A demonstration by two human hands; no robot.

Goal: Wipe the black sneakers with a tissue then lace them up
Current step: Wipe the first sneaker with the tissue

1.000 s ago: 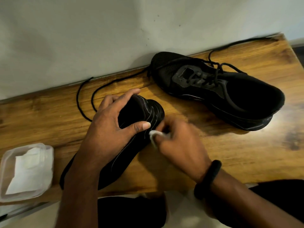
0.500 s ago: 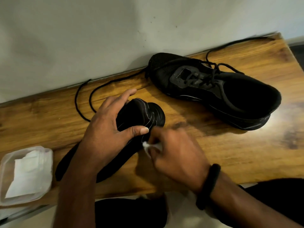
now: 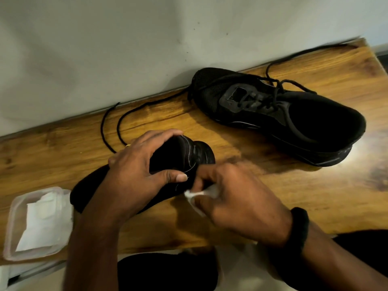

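Wooden table (image 3: 273, 185), left hand (image 3: 134, 177) gripping sneaker (image 3: 180, 156), right hand (image 3: 237, 204) pinching tissue (image 3: 193, 194) against its side

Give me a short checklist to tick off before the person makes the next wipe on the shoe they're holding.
1. Shoe steadied: ok. The left hand grips the near sneaker on the table.
2. Tissue in hand: ok. The right hand pinches the tissue against that sneaker's side.
3. Tissue clean enough: cannot tell. It is blurred and mostly hidden.
4. Spares close by: ok. The spare tissues lie in the clear container at the left.
5. Far sneaker tied: not ok. Its laces lie loose.
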